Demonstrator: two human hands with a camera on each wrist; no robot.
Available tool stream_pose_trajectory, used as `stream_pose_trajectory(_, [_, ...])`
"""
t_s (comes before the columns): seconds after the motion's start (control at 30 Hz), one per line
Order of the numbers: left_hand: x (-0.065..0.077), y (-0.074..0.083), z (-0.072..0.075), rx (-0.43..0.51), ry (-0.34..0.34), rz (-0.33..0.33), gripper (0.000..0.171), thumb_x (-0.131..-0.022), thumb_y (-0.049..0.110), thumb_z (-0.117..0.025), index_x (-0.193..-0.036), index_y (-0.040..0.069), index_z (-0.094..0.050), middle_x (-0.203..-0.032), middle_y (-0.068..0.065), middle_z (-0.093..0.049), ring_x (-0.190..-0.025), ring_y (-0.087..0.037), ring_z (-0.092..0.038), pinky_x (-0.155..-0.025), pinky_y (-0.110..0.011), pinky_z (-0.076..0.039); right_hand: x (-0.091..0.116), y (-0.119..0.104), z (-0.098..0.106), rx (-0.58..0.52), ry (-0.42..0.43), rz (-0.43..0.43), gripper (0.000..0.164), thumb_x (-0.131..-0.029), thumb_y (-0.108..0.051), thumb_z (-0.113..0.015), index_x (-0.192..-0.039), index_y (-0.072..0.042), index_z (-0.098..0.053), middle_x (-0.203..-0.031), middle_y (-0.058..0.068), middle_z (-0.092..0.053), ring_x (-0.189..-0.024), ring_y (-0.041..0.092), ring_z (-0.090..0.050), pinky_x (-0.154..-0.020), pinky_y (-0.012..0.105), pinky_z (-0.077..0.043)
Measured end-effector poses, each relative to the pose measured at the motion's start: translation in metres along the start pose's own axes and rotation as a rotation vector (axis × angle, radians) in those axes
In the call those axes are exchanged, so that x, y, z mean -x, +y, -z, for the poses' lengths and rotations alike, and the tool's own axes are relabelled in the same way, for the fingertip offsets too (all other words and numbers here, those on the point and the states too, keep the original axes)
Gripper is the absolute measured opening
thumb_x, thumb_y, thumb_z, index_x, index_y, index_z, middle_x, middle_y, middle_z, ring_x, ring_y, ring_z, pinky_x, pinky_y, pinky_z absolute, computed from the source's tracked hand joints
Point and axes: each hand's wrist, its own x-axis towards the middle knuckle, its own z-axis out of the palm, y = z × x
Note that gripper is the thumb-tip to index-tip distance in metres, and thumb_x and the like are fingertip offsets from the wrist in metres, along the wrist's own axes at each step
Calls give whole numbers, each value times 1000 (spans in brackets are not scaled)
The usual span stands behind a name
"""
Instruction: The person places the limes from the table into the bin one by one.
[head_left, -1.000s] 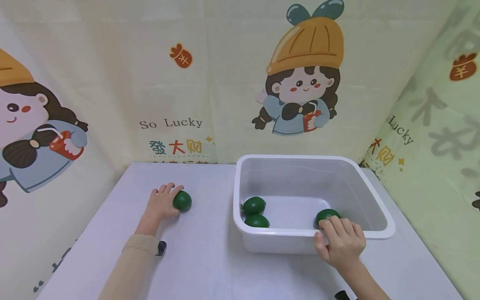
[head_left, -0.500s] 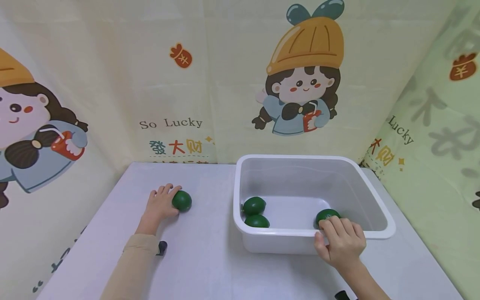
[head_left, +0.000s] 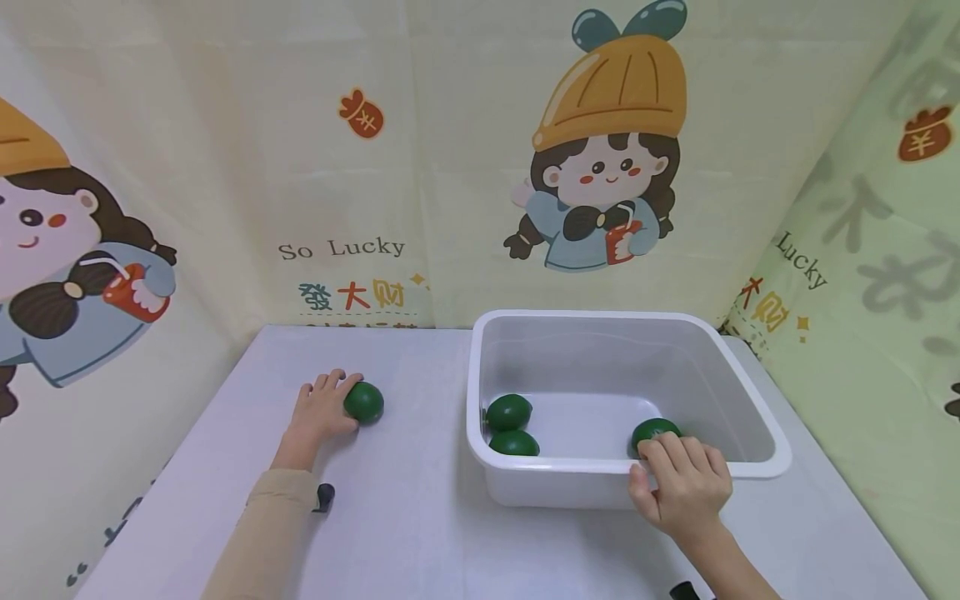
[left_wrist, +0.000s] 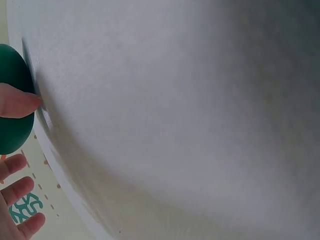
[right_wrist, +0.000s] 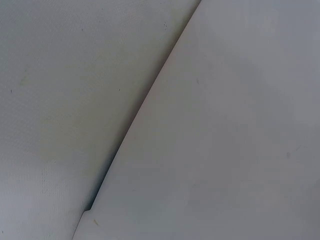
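Observation:
In the head view, my left hand (head_left: 321, 412) holds a dark green lime (head_left: 364, 403) on the table, left of a white plastic bin (head_left: 562, 483). Its thumb (left_wrist: 19, 101) presses the lime in the left wrist view, while several other fingers are spread. My right hand (head_left: 682, 483) grips the bin's front rim, fingers bent over it and thumb outside against the wall. Just behind those fingers a lime (head_left: 655, 431) lies inside the bin, partly covered by them. Two more limes, a rear one (head_left: 508, 412) and a front one (head_left: 514, 442), lie at the bin's left end.
The white table (head_left: 420, 533) backs onto a printed cloth (head_left: 450, 167) with cartoon figures, which also hangs on both sides. A black object (head_left: 324, 497) shows beside the left sleeve. The right wrist view holds only the bin's wall (right_wrist: 225, 125) and the tabletop (right_wrist: 60, 100).
My left hand has shifted very slightly around the lime, its fingers a little closer onto it. The right hand, the bin and the limes inside stay in place.

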Motion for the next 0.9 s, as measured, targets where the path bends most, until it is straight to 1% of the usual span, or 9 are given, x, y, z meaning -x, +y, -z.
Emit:
stream_pose_trajectory(0.23, [1, -1, -1, 11, 8, -2, 73, -66, 24, -67, -132, 8, -43, -130, -22, -37, -117, -42, -34, -95, -63, -24, 2, 1, 0, 5, -11, 4, 43, -86, -35, -36, -56, -6, -48, -54, 8, -48, -45, 27, -38, -47, 36, -24])
stream_pose_trajectory(0.5, [1, -3, -3, 12, 16, 5, 72, -68, 27, -67, -133, 8, -43, -131, -22, -37, -118, -41, -33, -96, -62, -23, 3, 1, 2, 7, -22, 2, 45, -87, -37, -36, -56, -6, -48, -54, 8, -48, -45, 27, -38, -47, 36, -24])
stream_pose_trajectory(0.67, [2, -3, -5, 29, 16, 14, 73, -69, 29, -68, -133, 8, -43, -132, -22, -36, -119, -41, -32, -97, -63, -21, 3, 1, 2, 4, -13, 4, 45, -87, -36, -36, -56, -6, -49, -54, 8, -48, -44, 27, -38, -47, 36, -24])
stream_pose_trajectory(0.9, [1, -5, -8, 15, 22, -2, 74, -69, 35, -70, -133, 10, -43, -131, -21, -37, -119, -40, -34, -96, -63, -23, 4, 0, 2, 0, -1, 3, 41, -84, -34, -37, -56, -6, -48, -54, 7, -48, -45, 26, -38, -47, 36, -23])
